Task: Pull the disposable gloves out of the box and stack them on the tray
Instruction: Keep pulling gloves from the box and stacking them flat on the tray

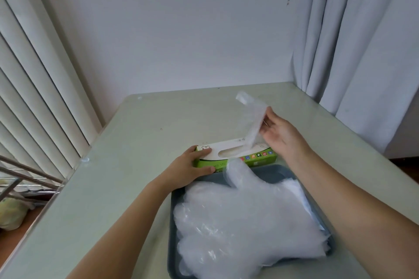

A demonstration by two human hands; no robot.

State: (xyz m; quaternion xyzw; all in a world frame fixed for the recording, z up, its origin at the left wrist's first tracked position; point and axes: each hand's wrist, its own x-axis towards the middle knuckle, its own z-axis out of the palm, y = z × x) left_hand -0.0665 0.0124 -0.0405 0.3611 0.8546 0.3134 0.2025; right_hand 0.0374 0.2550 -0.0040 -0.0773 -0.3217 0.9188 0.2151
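One clear plastic glove [254,120], pinched in my right hand [280,132], is half-drawn from the green-and-white cardboard box [235,154] my left hand [192,166] grips; next I'd free it and lay it on the grey tray [278,171] beside the box

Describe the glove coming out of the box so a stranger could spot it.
On the pale table, behind the grey tray, sits a green-and-white box. One clear glove rises from its slot, held by the right hand; unlike the gloves stacked flat on the tray, it stands upright.
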